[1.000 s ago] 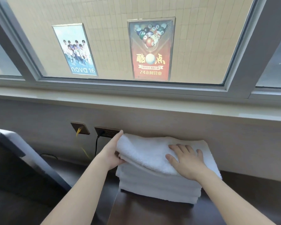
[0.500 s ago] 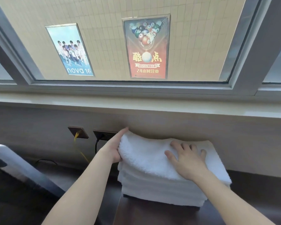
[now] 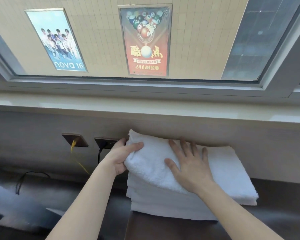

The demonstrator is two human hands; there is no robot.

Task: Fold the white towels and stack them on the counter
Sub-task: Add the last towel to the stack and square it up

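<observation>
Stack: a pile of folded white towels (image 3: 171, 203) sits on the dark table (image 3: 275, 213), against the back wall, its front edge near the table's front edge.
Top towel: the top towel (image 3: 156, 163) lies on the pile, its left end bunched and raised, not yet flat or square with the layers below.
Left hand: your left hand (image 3: 121, 158) holds the top towel's left end; thumb over the cloth, fingers (image 3: 119, 142) curled behind it, pinching the fold.
Right hand: your right hand (image 3: 189, 167) lies palm down on the middle of the top towel, fingers spread and pressing it flat.
Done: several towels appear folded and stacked; the exact count cannot be told from the layers.
Left: you likely still have to settle and square the top towel. A white cloth (image 3: 16, 212), blurred at the lower left, may be another towel; this cannot be told.
Background: wall sockets (image 3: 107, 144) just left of the pile; window (image 3: 145, 40) above.
</observation>
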